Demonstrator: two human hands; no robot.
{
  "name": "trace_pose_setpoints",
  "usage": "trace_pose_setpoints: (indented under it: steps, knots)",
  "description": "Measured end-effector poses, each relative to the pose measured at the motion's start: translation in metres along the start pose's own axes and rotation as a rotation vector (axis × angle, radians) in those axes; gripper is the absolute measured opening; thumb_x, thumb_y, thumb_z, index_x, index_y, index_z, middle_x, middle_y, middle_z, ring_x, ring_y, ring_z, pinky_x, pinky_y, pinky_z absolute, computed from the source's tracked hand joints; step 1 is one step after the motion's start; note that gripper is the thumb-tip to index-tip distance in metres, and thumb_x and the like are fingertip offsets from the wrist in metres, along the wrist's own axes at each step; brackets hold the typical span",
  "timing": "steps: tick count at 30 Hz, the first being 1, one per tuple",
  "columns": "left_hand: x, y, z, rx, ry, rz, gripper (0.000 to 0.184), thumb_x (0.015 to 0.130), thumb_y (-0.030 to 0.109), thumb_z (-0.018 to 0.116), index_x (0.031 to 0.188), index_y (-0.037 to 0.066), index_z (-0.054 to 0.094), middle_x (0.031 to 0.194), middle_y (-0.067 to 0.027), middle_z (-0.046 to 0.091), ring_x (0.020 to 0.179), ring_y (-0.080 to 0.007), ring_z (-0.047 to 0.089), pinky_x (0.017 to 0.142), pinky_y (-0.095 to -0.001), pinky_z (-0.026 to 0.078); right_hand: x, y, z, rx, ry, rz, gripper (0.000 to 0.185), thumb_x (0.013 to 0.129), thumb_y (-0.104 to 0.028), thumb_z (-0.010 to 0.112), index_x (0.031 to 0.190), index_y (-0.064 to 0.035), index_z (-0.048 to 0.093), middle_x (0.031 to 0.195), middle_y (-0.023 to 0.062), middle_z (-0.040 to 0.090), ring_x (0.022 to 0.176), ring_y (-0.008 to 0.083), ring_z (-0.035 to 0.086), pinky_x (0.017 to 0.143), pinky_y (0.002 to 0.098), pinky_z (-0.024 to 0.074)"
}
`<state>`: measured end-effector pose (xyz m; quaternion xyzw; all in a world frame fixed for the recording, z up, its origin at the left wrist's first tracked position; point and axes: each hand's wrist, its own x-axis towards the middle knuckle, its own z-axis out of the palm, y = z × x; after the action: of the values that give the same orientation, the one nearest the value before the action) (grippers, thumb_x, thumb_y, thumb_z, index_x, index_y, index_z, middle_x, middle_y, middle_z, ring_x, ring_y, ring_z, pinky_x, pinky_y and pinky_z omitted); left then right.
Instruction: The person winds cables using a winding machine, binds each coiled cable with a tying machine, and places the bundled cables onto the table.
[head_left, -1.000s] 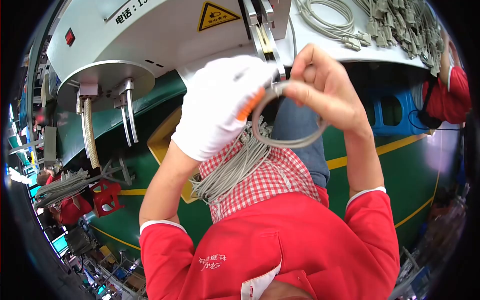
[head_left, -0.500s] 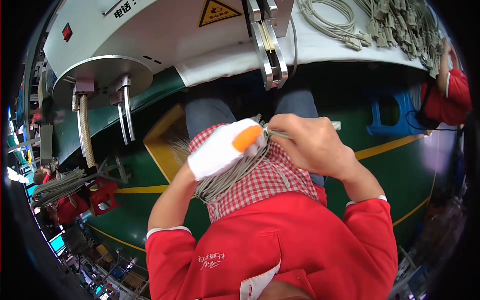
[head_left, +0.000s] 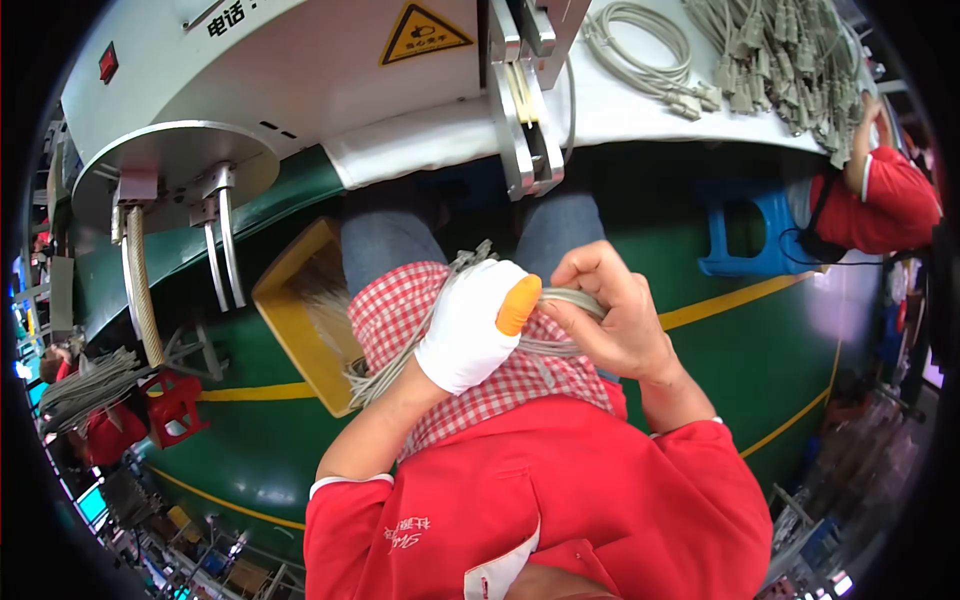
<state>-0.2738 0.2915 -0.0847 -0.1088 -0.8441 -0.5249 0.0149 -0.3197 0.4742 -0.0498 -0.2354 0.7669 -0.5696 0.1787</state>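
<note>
My left hand (head_left: pixel 470 325), in a white glove with an orange thumb tip, is closed around a bundle of grey cables (head_left: pixel 385 378) over my lap. Connector ends (head_left: pixel 470 257) poke out beyond the glove. My bare right hand (head_left: pixel 618 315) is beside the left thumb, its thumb and fingers closed on a looped part of the same cables. More strands pass below the two hands, across a red-and-white checked apron (head_left: pixel 420 290). The glove hides most of the gripped part.
Ahead stands a grey machine (head_left: pixel 330 60) with a round plate and metal rods. A coiled cable (head_left: pixel 640 45) and a pile of connectors (head_left: pixel 790 70) lie on the white table. A yellow bin (head_left: pixel 295 330) is at left; a co-worker (head_left: pixel 885 200) sits right, near a blue stool (head_left: pixel 745 230).
The right hand has come lower, its fingers now on a thicker loop of cable. The left glove has turned more upright, and the view has shifted slightly.
</note>
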Motion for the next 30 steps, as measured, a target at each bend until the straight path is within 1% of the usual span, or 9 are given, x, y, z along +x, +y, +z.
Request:
trace_pose_setpoints:
  steps: [3, 6, 10, 12, 14, 19, 24, 27, 30]
  knots:
    - [0.002, -0.002, 0.001, -0.088, 0.051, -0.036, 0.023, 0.074, -0.002, 0.064, 0.096, 0.005, 0.061, 0.087, -0.0108, 0.061, 0.082, -0.0303, 0.059, 0.074, -0.0377, 0.048, -0.007, -0.014, -0.044, -0.268, 0.036, -0.056, 0.016, 0.080, -0.002, 0.068, 0.090, 0.0003, 0.056, 0.082, 0.0124, 0.063, 0.071, 0.0199, 0.068, 0.062, 0.0269, 0.0510]
    - [-0.006, -0.013, -0.014, -0.119, 0.142, -0.087, 0.019, 0.080, 0.000, 0.062, 0.098, 0.005, 0.063, 0.093, -0.0123, 0.063, 0.089, -0.0288, 0.062, 0.081, -0.0353, 0.048, -0.006, -0.049, -0.095, -0.404, 0.558, -0.073, 0.011, 0.080, 0.001, 0.065, 0.088, -0.0014, 0.059, 0.080, 0.0031, 0.059, 0.068, 0.0084, 0.055, 0.061, 0.0203, 0.0428]
    - [-0.027, -0.020, -0.021, -0.190, 0.196, -0.242, 0.018, 0.095, 0.015, 0.051, 0.094, 0.001, 0.062, 0.092, -0.0061, 0.062, 0.088, -0.0151, 0.061, 0.081, -0.0277, 0.046, 0.069, -0.038, -0.133, -0.661, 0.897, -0.590, 0.019, 0.084, -0.001, 0.069, 0.100, 0.0000, 0.061, 0.088, 0.0055, 0.066, 0.083, 0.0115, 0.063, 0.073, 0.0234, 0.0485]
    - [-0.034, -0.020, -0.022, -0.176, 0.205, -0.245, 0.021, 0.097, 0.017, 0.050, 0.092, 0.000, 0.062, 0.090, -0.0055, 0.063, 0.087, -0.0145, 0.061, 0.081, -0.0275, 0.046, 0.117, -0.008, -0.138, -0.999, 0.864, -0.566, 0.024, 0.084, -0.013, 0.072, 0.105, -0.0068, 0.061, 0.091, 0.0071, 0.068, 0.081, 0.0148, 0.067, 0.070, 0.0271, 0.0505]
    - [-0.041, -0.015, -0.030, -0.224, 0.259, -0.291, 0.024, 0.098, 0.018, 0.048, 0.091, 0.000, 0.062, 0.088, -0.0060, 0.063, 0.086, -0.0147, 0.061, 0.082, -0.0276, 0.046, 0.161, 0.041, -0.138, -1.035, 0.726, -0.359, 0.027, 0.087, -0.030, 0.066, 0.108, -0.0133, 0.060, 0.095, 0.0129, 0.068, 0.082, 0.0325, 0.066, 0.069, 0.0386, 0.0506]
    - [-0.092, -0.032, -0.071, -0.320, 0.597, -0.501, 0.026, 0.099, 0.019, 0.044, 0.090, 0.001, 0.061, 0.086, -0.0068, 0.064, 0.083, -0.0161, 0.062, 0.079, -0.0297, 0.047, 0.195, 0.100, -0.115, -1.303, 0.438, -0.175, 0.045, 0.084, -0.044, 0.064, 0.091, 0.0005, 0.057, 0.085, 0.0215, 0.063, 0.086, 0.0411, 0.061, 0.071, 0.0490, 0.0473]
    - [-0.173, -0.069, -0.107, -0.158, 0.827, -0.695, 0.012, 0.092, 0.005, 0.051, 0.096, 0.000, 0.061, 0.088, -0.0066, 0.064, 0.082, -0.0147, 0.061, 0.081, -0.0285, 0.048, 0.192, 0.103, -0.107, -1.204, 0.429, -0.274, 0.033, 0.089, -0.033, 0.059, 0.089, 0.0000, 0.057, 0.087, 0.0227, 0.058, 0.085, 0.0417, 0.055, 0.074, 0.0510, 0.0415]
    - [-0.202, -0.083, -0.111, -0.076, 0.597, -0.755, 0.014, 0.091, 0.008, 0.056, 0.101, 0.001, 0.063, 0.092, -0.0058, 0.065, 0.085, -0.0128, 0.062, 0.080, -0.0269, 0.049, 0.182, 0.109, -0.115, -1.184, 0.474, -0.530, 0.044, 0.088, -0.029, 0.065, 0.117, 0.0037, 0.058, 0.115, 0.0230, 0.058, 0.106, 0.0399, 0.053, 0.092, 0.0444, 0.0409]
    - [-0.219, -0.082, -0.108, 0.046, 0.453, -0.812, 0.015, 0.090, 0.010, 0.060, 0.103, 0.004, 0.064, 0.094, -0.0045, 0.065, 0.086, -0.0119, 0.062, 0.080, -0.0261, 0.048, 0.133, 0.088, -0.093, -0.873, 0.658, -0.434, 0.029, 0.088, -0.014, 0.067, 0.110, 0.0040, 0.061, 0.105, 0.0152, 0.062, 0.098, 0.0255, 0.058, 0.088, 0.0344, 0.0442]
